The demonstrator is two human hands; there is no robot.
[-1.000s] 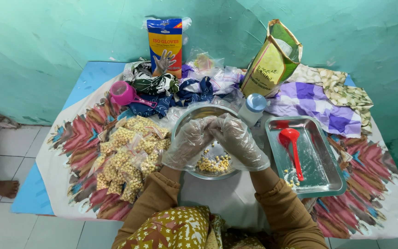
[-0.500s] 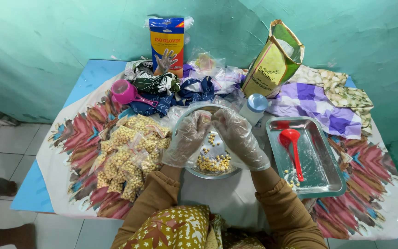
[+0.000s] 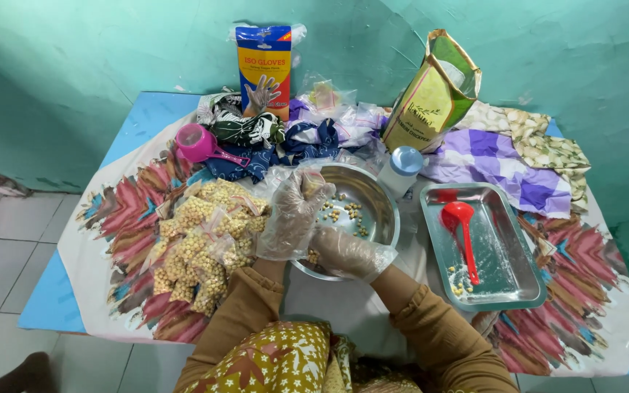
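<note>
Both my hands wear clear plastic gloves over a steel bowl (image 3: pixel 380 204) with loose yellow chickpeas (image 3: pixel 343 211) in it. My left hand (image 3: pixel 293 218) is raised at the bowl's left rim and grips a small clear plastic bag (image 3: pixel 310 183) by its mouth. My right hand (image 3: pixel 347 255) lies low at the bowl's near rim, with its fingers curled around a few chickpeas. A heap of filled small chickpea bags (image 3: pixel 202 236) lies just left of my left hand.
A steel tray (image 3: pixel 507 273) with a red scoop (image 3: pixel 461 229) sits right of the bowl. Behind stand a white jar (image 3: pixel 400 171), a green-yellow sack (image 3: pixel 431 94), a glove box (image 3: pixel 263 62), a pink cup (image 3: pixel 198 143) and folded cloths. A teal wall backs the table.
My right hand has dropped from beside the left hand down to the bowl's near rim. My left hand stays raised with the bag.
</note>
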